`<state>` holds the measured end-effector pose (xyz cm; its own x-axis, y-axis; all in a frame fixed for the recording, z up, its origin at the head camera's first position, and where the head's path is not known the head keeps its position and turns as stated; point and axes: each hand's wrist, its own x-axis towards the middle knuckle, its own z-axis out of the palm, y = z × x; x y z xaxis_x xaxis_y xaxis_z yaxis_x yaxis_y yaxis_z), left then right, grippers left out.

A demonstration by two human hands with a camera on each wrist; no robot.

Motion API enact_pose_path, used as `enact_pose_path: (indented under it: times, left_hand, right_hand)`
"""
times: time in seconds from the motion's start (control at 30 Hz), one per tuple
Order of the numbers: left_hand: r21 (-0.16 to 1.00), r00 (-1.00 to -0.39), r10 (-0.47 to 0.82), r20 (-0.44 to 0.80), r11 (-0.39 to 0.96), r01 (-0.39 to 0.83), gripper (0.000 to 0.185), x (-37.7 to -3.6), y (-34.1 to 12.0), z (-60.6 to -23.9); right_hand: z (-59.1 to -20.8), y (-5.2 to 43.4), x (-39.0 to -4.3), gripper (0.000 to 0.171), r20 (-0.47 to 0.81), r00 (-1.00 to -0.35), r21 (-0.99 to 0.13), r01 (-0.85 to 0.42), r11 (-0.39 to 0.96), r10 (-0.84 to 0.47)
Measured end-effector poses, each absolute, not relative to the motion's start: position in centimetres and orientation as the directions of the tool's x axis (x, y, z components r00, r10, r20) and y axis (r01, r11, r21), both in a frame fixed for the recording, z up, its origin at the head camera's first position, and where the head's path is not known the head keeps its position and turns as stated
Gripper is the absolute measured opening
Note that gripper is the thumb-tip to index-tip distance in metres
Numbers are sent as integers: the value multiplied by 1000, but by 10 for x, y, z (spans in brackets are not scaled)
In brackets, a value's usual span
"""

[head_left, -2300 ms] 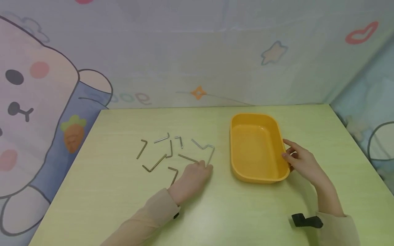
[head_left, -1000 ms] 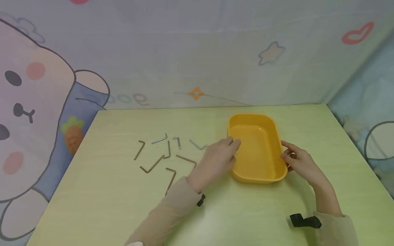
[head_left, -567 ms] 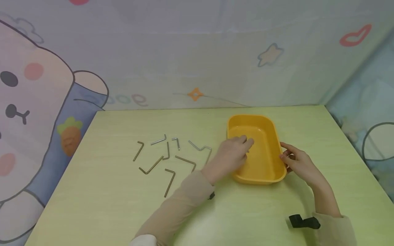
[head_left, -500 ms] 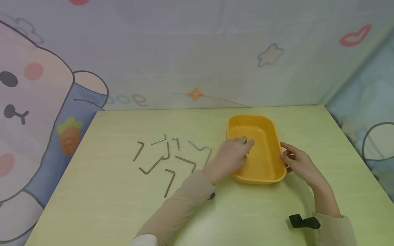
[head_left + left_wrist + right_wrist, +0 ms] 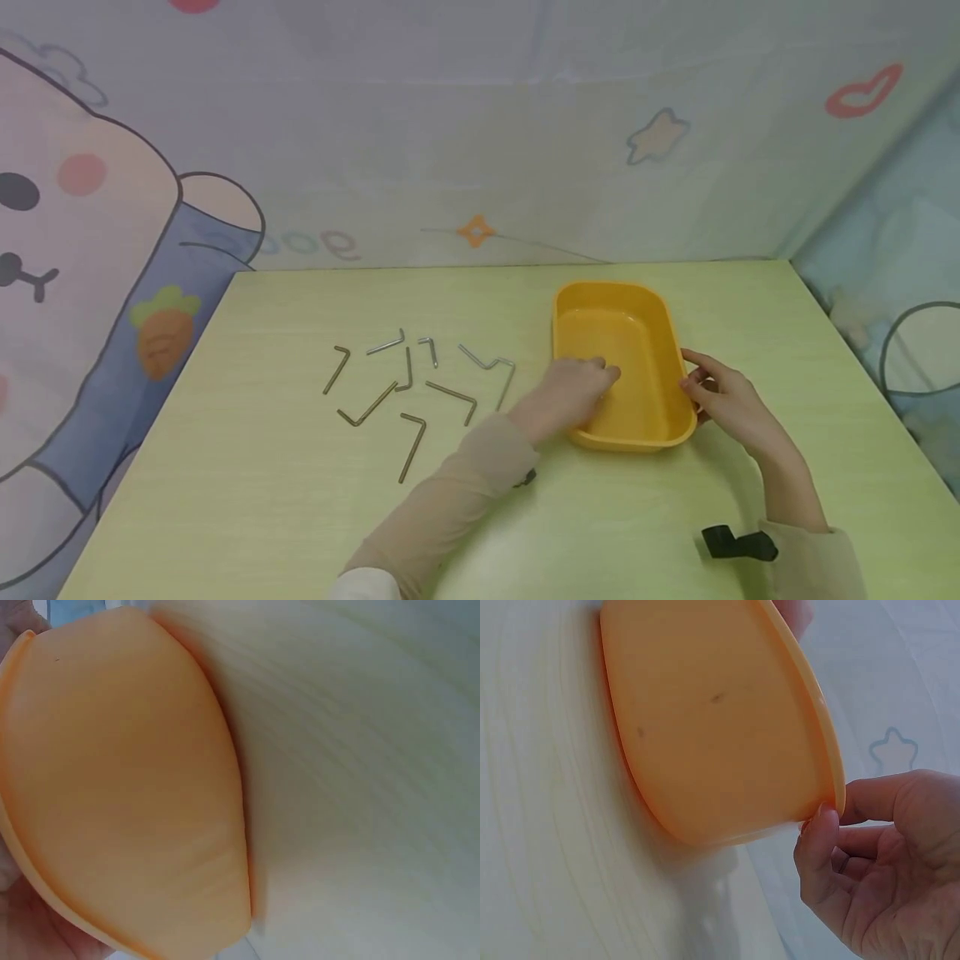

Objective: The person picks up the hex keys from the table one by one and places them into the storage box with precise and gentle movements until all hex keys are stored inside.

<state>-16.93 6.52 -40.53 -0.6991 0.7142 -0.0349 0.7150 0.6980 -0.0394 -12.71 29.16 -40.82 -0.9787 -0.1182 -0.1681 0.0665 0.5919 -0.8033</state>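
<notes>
My left hand reaches over the near-left rim of a yellow plastic tray, fingers bent down into it. The fingertips and the hex key they carried are hidden behind the hand in the head view. At the tray's right side, my right hand pinches the rim between thumb and forefinger, as the right wrist view also shows. Several L-shaped hex keys lie spread left of the tray: bronze ones, such as the leftmost hex key and the front hex key, and silver ones, such as the back hex key.
Everything stands on a light yellow-green table. A printed cloth with a cartoon animal hangs behind the table. Dark straps show at both wrists, the right strap hanging just over the table.
From the hex keys, my left hand has moved right to the tray with a silver tip showing at its fingers, then sunk lower inside. My right hand has kept its grip on the rim.
</notes>
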Motion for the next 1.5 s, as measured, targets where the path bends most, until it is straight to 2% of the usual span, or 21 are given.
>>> enact_pose_path:
  times: [0.23, 0.37, 0.57, 0.87, 1.17, 1.5]
  left_hand:
    - [-52, -701, 712, -49, 699, 713, 30, -169, 68, -408]
    - [-41, -703, 711, -12, 702, 711, 32, -166, 65, -403]
    - [-57, -680, 721, 131, 691, 721, 27, -159, 47, -397]
    - [-73, -583, 734, 347, 641, 764, 13, -147, 16, -397]
    - [-117, -526, 747, 406, 614, 781, 15, -137, -7, -391]
    - [-138, -539, 729, 422, 639, 757, 16, -143, -39, -395]
  right_hand:
    - [-409, 291, -126, 55, -165, -978, -808, 62, 586, -124]
    - [-409, 292, -126, 55, -165, -978, -806, 61, 588, -125]
    - [-409, 294, -126, 55, -166, -978, -804, 61, 591, -125]
    - [-410, 295, -125, 55, -172, -978, -801, 67, 596, -121]
    - [-411, 294, -124, 55, -155, -979, -819, 53, 571, -133]
    - [-409, 292, -126, 54, -133, -980, -827, 29, 561, -145]
